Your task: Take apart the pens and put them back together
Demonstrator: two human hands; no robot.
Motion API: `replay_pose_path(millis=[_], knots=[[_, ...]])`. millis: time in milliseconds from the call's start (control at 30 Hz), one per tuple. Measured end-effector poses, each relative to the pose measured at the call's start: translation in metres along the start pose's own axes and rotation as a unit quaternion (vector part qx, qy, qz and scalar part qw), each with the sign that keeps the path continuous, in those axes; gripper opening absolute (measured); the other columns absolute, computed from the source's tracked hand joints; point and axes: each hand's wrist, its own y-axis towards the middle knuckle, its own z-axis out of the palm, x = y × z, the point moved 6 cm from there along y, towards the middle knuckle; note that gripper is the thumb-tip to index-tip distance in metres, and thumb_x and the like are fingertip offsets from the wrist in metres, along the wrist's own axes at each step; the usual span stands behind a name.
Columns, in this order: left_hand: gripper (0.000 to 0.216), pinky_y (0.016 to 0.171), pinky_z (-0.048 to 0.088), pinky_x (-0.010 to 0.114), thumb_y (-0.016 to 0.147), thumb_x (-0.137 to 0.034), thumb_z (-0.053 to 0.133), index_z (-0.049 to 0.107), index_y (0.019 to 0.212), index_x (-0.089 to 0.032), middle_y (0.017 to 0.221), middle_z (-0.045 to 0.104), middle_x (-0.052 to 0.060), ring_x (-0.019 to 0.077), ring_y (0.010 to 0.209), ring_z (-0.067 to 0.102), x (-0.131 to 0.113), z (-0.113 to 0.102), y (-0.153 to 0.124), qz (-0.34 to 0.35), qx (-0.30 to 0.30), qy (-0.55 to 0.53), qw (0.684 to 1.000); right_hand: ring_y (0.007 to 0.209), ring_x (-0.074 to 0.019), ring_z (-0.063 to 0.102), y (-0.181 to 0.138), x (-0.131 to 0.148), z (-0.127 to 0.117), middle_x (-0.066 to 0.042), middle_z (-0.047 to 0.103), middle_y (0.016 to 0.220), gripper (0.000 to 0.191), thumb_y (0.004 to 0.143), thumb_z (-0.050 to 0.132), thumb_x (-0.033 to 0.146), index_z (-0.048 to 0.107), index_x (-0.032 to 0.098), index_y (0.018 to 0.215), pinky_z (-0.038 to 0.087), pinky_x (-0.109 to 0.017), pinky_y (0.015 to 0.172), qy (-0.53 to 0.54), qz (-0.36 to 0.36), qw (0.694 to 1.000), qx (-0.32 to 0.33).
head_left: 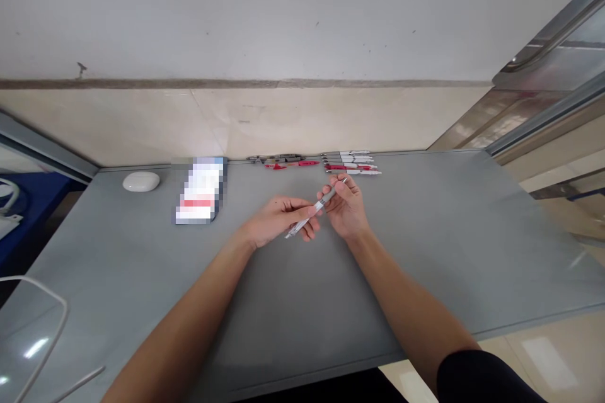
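A white pen with a grey grip (327,196) is held at a slant above the table, between both hands. My left hand (283,217) pinches its white barrel, with the clip end pointing down and left. At the other end, the fingers of my right hand (347,208) close around the grip near the tip. Just beyond my hands lie several white pens (350,156), some with grey grips, and a red-gripped pen (352,169) in a stack of rows. Left of those are red pen parts (302,164) and dark pen parts (276,158).
The grey table (302,327) meets a tiled wall (302,119) at the back. A phone with a blurred screen (201,189) and a white rounded case (141,181) lie to the left. A white cable (61,315) curves at the lower left.
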Motion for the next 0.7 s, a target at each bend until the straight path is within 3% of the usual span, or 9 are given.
replay_pose_path(millis=[233, 533, 700], knots=[[0.032, 0.061, 0.055, 0.026, 0.083, -0.045, 0.065, 0.069, 0.082, -0.013, 0.076, 0.068, 0.006, 0.0137, 0.064, 0.065, 0.004, -0.004, 0.007, 0.021, -0.003, -0.005, 1.0, 0.065, -0.006, 0.062, 0.002, 0.0, -0.001, 0.009, 0.057, 0.074, 0.021, 0.067, 0.079, 0.026, 0.061, 0.026, 0.077, 0.058, -0.021, 0.061, -0.007, 0.001, 1.0, 0.009], [0.028, 0.065, 0.056, 0.028, 0.082, -0.039, 0.066, 0.071, 0.092, -0.013, 0.07, 0.066, 0.002, 0.0125, 0.062, 0.063, 0.004, -0.013, 0.007, 0.108, -0.108, 0.086, 0.985, 0.064, -0.007, 0.063, 0.004, -0.001, -0.005, 0.008, 0.061, 0.074, 0.019, 0.068, 0.078, 0.026, 0.062, 0.025, 0.077, 0.058, -0.022, 0.064, -0.061, -0.037, 0.996, -0.049], [0.03, 0.067, 0.058, 0.03, 0.083, -0.042, 0.065, 0.07, 0.089, -0.012, 0.073, 0.067, 0.004, 0.014, 0.064, 0.065, 0.006, -0.012, 0.006, 0.115, -0.096, 0.064, 0.987, 0.069, -0.0083, 0.066, 0.004, -0.003, -0.005, 0.007, 0.063, 0.081, 0.019, 0.068, 0.078, 0.031, 0.065, 0.026, 0.081, 0.058, -0.022, 0.065, -0.049, -0.03, 0.998, -0.028]])
